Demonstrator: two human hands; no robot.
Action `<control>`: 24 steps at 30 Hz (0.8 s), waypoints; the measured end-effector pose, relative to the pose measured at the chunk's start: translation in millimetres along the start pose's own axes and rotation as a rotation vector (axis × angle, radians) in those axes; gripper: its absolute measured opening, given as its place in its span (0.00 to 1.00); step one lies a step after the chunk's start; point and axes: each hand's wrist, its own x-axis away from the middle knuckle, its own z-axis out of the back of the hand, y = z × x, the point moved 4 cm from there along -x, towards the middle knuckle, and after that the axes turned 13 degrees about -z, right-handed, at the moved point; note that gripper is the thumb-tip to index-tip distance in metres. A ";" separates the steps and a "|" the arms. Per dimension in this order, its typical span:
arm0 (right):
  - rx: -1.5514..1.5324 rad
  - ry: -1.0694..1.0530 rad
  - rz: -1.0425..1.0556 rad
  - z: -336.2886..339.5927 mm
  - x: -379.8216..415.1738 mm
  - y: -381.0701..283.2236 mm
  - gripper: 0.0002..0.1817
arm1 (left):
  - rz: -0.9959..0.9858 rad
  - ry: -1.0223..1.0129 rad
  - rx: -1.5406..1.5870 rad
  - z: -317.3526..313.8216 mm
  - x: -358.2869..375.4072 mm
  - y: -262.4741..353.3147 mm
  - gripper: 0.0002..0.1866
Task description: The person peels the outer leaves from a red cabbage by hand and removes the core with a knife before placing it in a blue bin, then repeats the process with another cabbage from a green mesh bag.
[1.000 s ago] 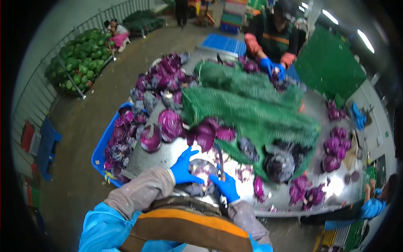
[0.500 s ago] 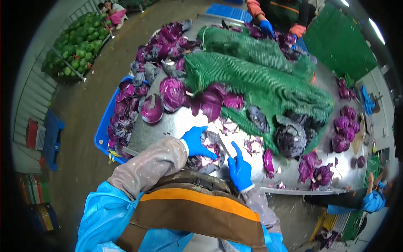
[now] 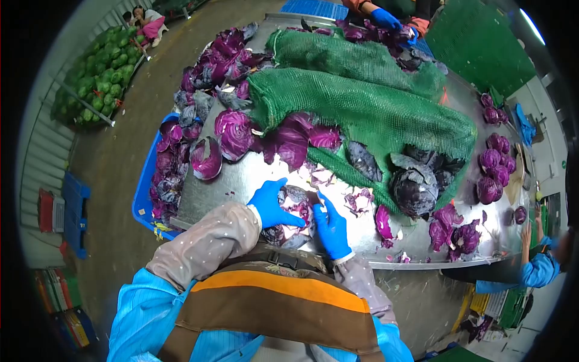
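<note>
In front of my apron, a red cabbage (image 3: 295, 208) with dark outer leaves and a pale cut base lies on the metal table (image 3: 208, 196). My left hand (image 3: 271, 205), in a blue glove, is closed around its left side. At the cabbage's right side is my right hand (image 3: 333, 229), also gloved in blue, with its fingers bent against the edge. It holds a knife, whose blade is mostly hidden now. Purple leaf scraps (image 3: 360, 201) lie just to the right. Beyond my hands are loose purple leaves (image 3: 292, 142) and two trimmed-looking heads, one of them a round cabbage (image 3: 235, 134).
Green mesh sacks (image 3: 362, 105) stretch across the table, with dark cabbages (image 3: 415, 190) at the near one's mouth. A blue crate (image 3: 145, 190) of leaves stands left. Several purple heads (image 3: 497, 160) sit at right. A co-worker's gloved hand (image 3: 385, 18) works at the far side.
My right hand has moved left and up against the cabbage, and the knife blade seen before is now hidden. My left hand keeps its grip. The whole view has shifted slightly.
</note>
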 end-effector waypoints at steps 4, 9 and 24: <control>0.137 0.052 -0.074 -1.4 -27.7 1.5 0.17 | -0.005 -0.011 0.025 3.1 -0.7 5.3 0.64; 0.382 0.236 -0.065 -18.3 -89.5 36.4 0.17 | 0.017 0.065 0.066 3.8 9.9 -3.8 0.63; 0.347 -0.135 0.255 2.7 6.0 -6.8 0.35 | -0.121 0.280 0.029 16.5 26.5 1.5 0.58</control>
